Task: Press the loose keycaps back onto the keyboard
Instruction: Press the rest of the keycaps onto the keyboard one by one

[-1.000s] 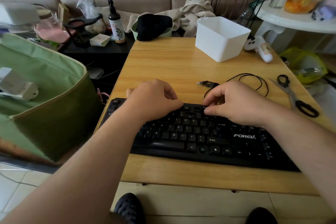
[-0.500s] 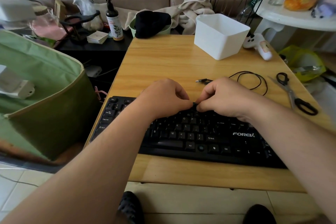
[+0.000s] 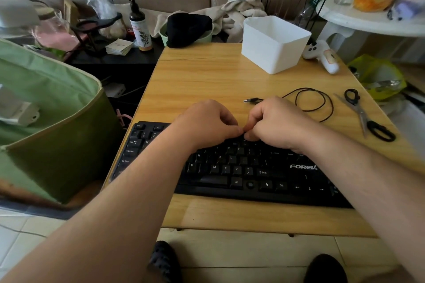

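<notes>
Head view puts the keyboard (image 3: 241,167) flat on the near half of the table (image 3: 207,76), and both my hands are bunched over its top rows. My left hand (image 3: 207,122) and right hand (image 3: 276,122) have fingers curled in, thumb tips meeting right above the number row. I take it a keycap sits pinched between them, but it's hidden, so I cannot tell what either hand actually holds. For this step I'd line the cap square over its socket, then push straight down with one thumb while the other hand steadies the board; a tilted cap could jam or skip off. Looking outward, the cable (image 3: 308,101) loops just beyond my right hand, its plug near my knuckles, close enough to snag if I slide back. Scissors (image 3: 365,117) lie to the right, well apart. The white bin (image 3: 273,46) stands at the far side, clear of the work. The green bag (image 3: 46,103) crowds the table's left edge beside the keyboard's corner, so I'd keep my left elbow in.
</notes>
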`<state>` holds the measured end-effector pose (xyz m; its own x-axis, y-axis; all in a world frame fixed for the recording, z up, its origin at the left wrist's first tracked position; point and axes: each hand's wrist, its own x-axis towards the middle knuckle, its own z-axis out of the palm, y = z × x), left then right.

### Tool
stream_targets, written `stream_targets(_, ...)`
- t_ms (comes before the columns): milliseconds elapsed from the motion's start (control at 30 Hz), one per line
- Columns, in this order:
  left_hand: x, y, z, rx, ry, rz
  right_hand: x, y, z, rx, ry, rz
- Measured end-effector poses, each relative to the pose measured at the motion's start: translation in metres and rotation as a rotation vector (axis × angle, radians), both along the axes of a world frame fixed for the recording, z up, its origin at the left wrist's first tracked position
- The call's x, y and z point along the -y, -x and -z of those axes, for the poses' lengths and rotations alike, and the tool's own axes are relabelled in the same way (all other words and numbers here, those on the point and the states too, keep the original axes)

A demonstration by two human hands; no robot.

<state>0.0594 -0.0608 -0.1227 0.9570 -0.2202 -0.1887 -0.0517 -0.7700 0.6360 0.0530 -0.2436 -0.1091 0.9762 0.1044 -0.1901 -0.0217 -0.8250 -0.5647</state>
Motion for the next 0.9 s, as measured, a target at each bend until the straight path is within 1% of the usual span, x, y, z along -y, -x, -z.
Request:
stream_targets(167, 0.003, 0.000, 0.002, 0.003, -0.014, -0.017, -0.004, 0.000, 0.002, 0.040, 0.023, 0.014)
stream_targets(233, 0.003, 0.000, 0.001, -0.008, -0.001, -0.036, 0.001, -0.002, 0.001, -0.018, -0.070, 0.001)
stream_targets(300, 0.003, 0.001, -0.002, -0.023, 0.015, -0.040, 0.013, -0.005, -0.004, -0.043, -0.210, 0.043)
stream_targets(367, 0.004, 0.001, -0.003, -0.029, 0.017, -0.042, 0.029, -0.013, -0.010, 0.030, -0.304, 0.142)
stream_targets(467, 0.007, 0.003, -0.002, -0.019, 0.023, -0.069, 0.056, -0.024, -0.018, 0.174, -0.329, 0.256)
stream_targets(533, 0.011, 0.002, -0.001, 0.001, 0.005, -0.084, 0.070, -0.029, -0.014, 0.212, -0.313, 0.290)
stream_targets(600, 0.015, 0.002, -0.001, 0.018, -0.011, -0.077, 0.079, -0.031, -0.008, 0.201, -0.269, 0.283)
stream_targets(700, 0.018, -0.001, -0.004, 0.019, 0.023, -0.057, 0.089, -0.033, -0.002, 0.210, -0.169, 0.263)
stream_targets(800, 0.021, -0.005, -0.008, 0.025, 0.062, -0.054, 0.096, -0.034, 0.001, 0.231, -0.067, 0.222)
stream_targets(900, 0.032, -0.012, -0.007, 0.078, 0.018, -0.064, 0.098, -0.035, 0.005, 0.233, -0.008, 0.161)
